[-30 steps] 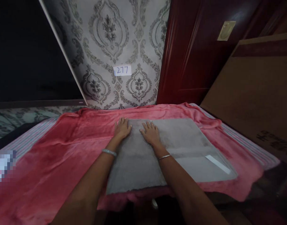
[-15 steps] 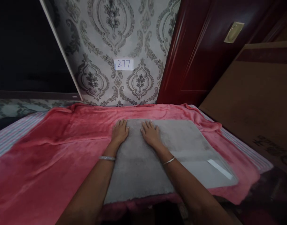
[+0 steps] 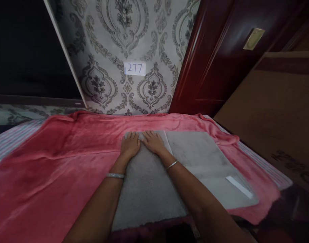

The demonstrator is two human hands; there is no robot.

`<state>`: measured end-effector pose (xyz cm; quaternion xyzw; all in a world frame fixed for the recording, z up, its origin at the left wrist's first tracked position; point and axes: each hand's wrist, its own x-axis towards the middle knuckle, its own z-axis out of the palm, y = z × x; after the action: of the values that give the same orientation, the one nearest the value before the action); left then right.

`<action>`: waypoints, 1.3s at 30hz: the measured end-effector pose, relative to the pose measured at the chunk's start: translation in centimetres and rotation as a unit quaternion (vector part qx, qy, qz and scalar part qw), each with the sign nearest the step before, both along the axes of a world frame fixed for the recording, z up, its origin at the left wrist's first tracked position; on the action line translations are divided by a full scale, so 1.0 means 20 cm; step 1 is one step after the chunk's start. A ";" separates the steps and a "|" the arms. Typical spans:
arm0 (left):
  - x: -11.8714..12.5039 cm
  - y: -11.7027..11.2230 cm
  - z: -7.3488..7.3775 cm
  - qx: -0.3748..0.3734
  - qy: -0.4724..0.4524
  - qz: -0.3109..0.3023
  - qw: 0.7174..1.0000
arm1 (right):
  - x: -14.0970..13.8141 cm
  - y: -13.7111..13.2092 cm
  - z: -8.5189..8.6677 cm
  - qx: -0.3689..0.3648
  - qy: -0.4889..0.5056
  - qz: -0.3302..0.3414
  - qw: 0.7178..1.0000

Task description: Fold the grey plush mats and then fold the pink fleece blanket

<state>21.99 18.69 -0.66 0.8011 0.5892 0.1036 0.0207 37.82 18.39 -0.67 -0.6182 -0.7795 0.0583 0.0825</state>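
Grey plush mat point(image 3: 146, 192), flat on rumpled pink blanket point(image 3: 55, 179), left part apparently doubled over. Left hand point(image 3: 130, 145) and right hand point(image 3: 154, 142): palms down on mat's far-left end, fingers extended, gripping nothing. Likely faults: top layer lifting, from too light a press; mat skewing, from slip of loose blanket. Around: striped cloth point(image 3: 15, 136) under blanket; patterned wall point(image 3: 129, 40) close behind; cardboard box point(image 3: 278, 101) crowding right side; dark screen point(image 3: 28, 50) at left.
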 end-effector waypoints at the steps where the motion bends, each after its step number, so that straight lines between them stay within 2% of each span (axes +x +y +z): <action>1: 0.00 -0.01 0.01 -0.002 0.003 0.002 1.000 | 0.04 0.00 0.00 -0.002 -0.003 -0.018 1.000; 5: 0.01 -0.02 0.03 -0.004 0.002 0.006 1.000 | 0.20 -0.03 -0.02 -0.018 -0.008 -0.090 0.996; 9: 0.00 -0.01 0.02 0.003 -0.020 0.005 1.000 | 0.30 -0.07 -0.05 -0.022 -0.003 -0.120 0.993; 14: -0.04 0.03 -0.03 0.011 -0.066 0.020 0.998 | 0.30 -0.09 -0.06 -0.012 0.007 -0.121 0.993; 22: -0.05 0.07 -0.06 0.005 -0.069 0.023 0.997 | 0.31 -0.09 -0.07 0.006 0.017 -0.123 0.992; 26: -0.04 0.05 -0.04 -0.015 -0.053 0.038 0.998 | 0.32 -0.09 -0.07 0.004 0.017 -0.119 0.993; 30: -0.02 0.01 0.01 -0.045 -0.017 0.013 0.999 | 0.32 -0.09 -0.06 -0.001 0.014 -0.117 0.993; 33: -0.01 -0.02 0.03 -0.036 -0.001 0.011 0.999 | 0.33 -0.10 -0.06 0.001 0.016 -0.115 0.993; 39: 0.00 -0.02 0.03 -0.026 0.010 0.024 0.999 | 0.33 -0.09 -0.08 0.013 0.025 -0.112 0.993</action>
<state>21.89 18.28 -0.11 0.7866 0.6113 0.0807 0.0331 44.52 16.55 -2.19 -0.6988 -0.7039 0.0534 0.1159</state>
